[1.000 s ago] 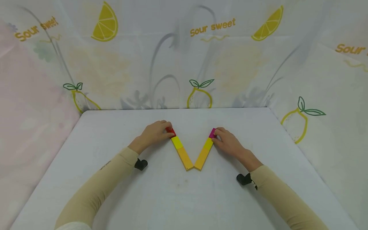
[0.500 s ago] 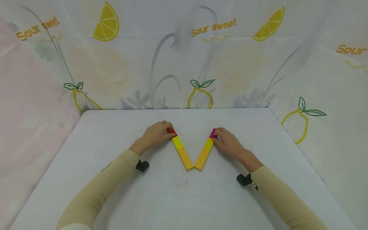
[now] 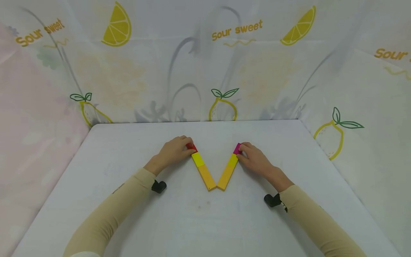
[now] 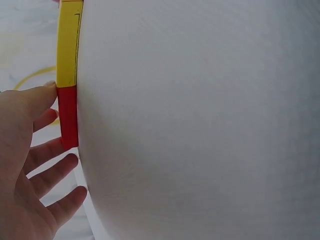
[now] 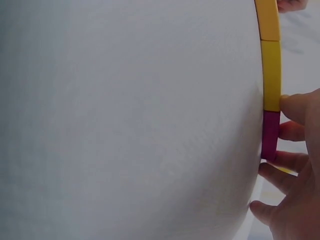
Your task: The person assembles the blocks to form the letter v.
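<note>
Two rows of flat blocks form a V on the white table (image 3: 205, 225). The left row runs from a red block (image 3: 193, 147) through a yellow block (image 3: 197, 159) to an orange block (image 3: 207, 177). In the other row, a magenta block (image 3: 237, 148) is followed by a yellow block (image 3: 233, 160) and an orange block (image 3: 226, 178). My left hand (image 3: 174, 149) holds the red block, thumb by its joint with the yellow one and a finger at its far end. Likewise my right hand (image 3: 257, 160) holds the magenta block between thumb and fingers. The orange ends meet at the bottom.
Behind the table hangs a pale curtain (image 3: 266, 78) printed with lemons and lettering, which also closes off both sides. A black wrist camera (image 3: 158, 186) sticks out under the left sleeve, another black camera (image 3: 272, 200) under the right.
</note>
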`<action>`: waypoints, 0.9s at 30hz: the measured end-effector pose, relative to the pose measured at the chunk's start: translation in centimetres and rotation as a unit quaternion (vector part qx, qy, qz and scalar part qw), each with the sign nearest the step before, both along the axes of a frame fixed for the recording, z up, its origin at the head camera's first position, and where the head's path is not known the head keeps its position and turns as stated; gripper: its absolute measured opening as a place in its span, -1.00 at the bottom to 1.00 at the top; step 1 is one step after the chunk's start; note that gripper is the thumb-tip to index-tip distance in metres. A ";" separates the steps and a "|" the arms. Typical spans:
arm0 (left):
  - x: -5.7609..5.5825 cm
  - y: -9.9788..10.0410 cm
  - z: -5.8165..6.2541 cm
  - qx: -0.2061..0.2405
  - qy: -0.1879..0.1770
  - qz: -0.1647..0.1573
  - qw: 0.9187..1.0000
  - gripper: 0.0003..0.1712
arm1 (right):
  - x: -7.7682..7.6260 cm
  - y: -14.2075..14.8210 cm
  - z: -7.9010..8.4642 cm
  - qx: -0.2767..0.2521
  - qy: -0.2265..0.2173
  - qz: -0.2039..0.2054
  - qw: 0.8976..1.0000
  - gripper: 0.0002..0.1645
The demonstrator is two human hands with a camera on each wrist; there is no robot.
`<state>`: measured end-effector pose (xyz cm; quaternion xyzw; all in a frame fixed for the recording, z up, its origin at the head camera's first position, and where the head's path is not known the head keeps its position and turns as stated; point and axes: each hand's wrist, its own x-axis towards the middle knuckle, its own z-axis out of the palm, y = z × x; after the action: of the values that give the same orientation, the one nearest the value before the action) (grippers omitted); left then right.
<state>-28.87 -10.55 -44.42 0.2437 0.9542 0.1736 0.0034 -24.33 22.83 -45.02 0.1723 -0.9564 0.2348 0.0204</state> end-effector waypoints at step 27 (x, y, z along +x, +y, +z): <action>0.1 0.4 -0.1 0.011 0.003 -0.017 1.000 -0.76 | -0.4 0.0 0.7 -0.016 -0.058 -0.012 0.998 -0.77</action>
<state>-28.79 -10.17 -44.55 0.2604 0.9479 0.1835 0.0012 -24.72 22.85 -44.27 0.1468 -0.9541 0.2591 -0.0301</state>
